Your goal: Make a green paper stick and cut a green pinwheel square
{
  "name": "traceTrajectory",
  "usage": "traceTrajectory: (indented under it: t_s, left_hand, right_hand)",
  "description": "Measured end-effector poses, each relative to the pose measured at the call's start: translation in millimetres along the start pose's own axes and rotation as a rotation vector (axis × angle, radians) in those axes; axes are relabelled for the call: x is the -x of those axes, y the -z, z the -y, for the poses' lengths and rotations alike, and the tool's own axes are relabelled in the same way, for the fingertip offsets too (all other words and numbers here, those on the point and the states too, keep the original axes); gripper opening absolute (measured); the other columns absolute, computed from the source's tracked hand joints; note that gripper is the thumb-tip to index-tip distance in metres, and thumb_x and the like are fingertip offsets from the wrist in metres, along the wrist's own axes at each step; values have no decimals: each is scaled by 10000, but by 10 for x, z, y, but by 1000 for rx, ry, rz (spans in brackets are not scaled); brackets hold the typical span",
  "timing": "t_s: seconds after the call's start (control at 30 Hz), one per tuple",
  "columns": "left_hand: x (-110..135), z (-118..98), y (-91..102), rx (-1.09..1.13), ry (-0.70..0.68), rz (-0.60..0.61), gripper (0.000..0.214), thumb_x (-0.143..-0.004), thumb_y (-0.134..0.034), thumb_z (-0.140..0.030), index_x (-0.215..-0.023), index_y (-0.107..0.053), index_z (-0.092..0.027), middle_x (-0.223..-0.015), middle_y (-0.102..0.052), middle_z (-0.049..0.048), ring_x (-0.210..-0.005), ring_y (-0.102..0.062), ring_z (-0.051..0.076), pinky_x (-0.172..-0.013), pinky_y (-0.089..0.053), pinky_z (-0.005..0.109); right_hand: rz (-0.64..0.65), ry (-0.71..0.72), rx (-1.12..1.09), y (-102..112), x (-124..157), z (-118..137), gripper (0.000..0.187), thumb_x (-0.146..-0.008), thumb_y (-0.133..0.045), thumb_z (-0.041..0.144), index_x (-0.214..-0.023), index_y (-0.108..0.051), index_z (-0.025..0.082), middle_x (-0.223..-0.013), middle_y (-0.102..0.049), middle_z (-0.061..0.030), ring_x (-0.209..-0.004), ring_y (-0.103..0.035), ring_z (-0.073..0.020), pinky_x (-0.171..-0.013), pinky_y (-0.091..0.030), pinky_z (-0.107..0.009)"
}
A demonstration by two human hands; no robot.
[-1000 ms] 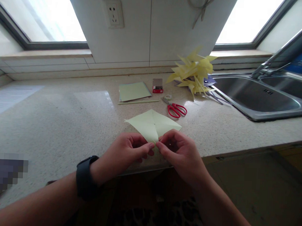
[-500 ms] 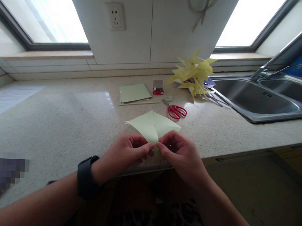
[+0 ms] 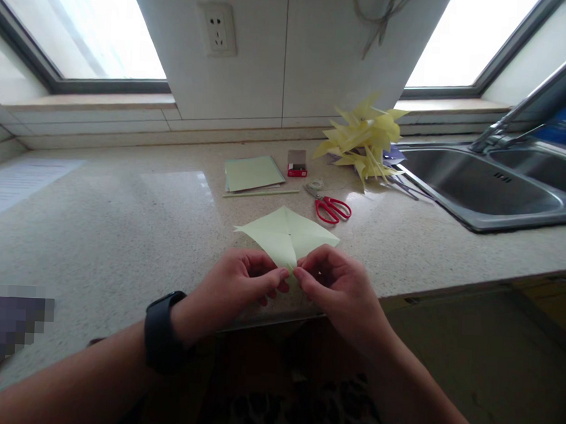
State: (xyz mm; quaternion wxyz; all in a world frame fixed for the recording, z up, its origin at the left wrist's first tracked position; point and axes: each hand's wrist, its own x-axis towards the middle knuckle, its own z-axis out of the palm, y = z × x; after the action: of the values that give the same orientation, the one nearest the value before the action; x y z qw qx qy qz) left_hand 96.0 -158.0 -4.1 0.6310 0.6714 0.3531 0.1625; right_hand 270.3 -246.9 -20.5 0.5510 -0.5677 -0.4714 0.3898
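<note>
A pale green square of paper [image 3: 286,234] with crossing creases lies on the speckled countertop [image 3: 123,230] near its front edge. My left hand [image 3: 233,288] and my right hand [image 3: 338,289] meet at the paper's near corner. Both pinch that corner between thumb and fingertips. A black watch [image 3: 163,332] sits on my left wrist.
Behind the paper lie red-handled scissors [image 3: 332,209], a small roll of tape [image 3: 315,183], a red and white box [image 3: 296,163], a stack of green sheets [image 3: 251,172] and a thin stick [image 3: 260,193]. A pile of yellow paper pinwheels [image 3: 363,140] stands beside the steel sink [image 3: 490,190].
</note>
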Motion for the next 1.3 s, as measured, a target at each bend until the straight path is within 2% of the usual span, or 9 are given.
traceTrajectory:
  t_s: [0.93,1.13,1.23,1.3]
  left_hand:
    - [14,32,-5,-3,-8,5,309,-880,-705,-443,-796,-723,-146,-736,-744,27,-556,-594,104,-528,-472,212]
    - [1,16,-12,20,-13,-13,281,-875,-712,-412,-774,-718,-150,-729,-744,27,-551,-591,104,-526,-476,211]
    - [6,-9,-13,45,8,-17,268,-870,-713,-401,-775,-716,-150,-750,-758,38,-557,-590,105,-533,-482,212]
    - [10,-21,-13,48,16,-19,262,-873,-706,-391,-775,-715,-149,-762,-763,44,-559,-587,104,-537,-482,212]
  right_hand:
    - [-19,26,61,-5,0,-10,184,-855,-718,329,-800,-599,200,-677,-592,20,-592,-508,-120,-516,-381,-250]
    - [-25,23,106,13,30,48,183,-909,-638,352,-817,-580,205,-624,-562,30,-525,-507,-117,-480,-390,-253]
    - [-87,67,135,127,3,161,185,-927,-595,362,-825,-575,210,-600,-550,37,-465,-469,-106,-441,-369,-248]
    - [-206,138,280,265,-108,246,171,-920,-593,359,-834,-591,211,-596,-553,31,-461,-468,-113,-440,-359,-255]
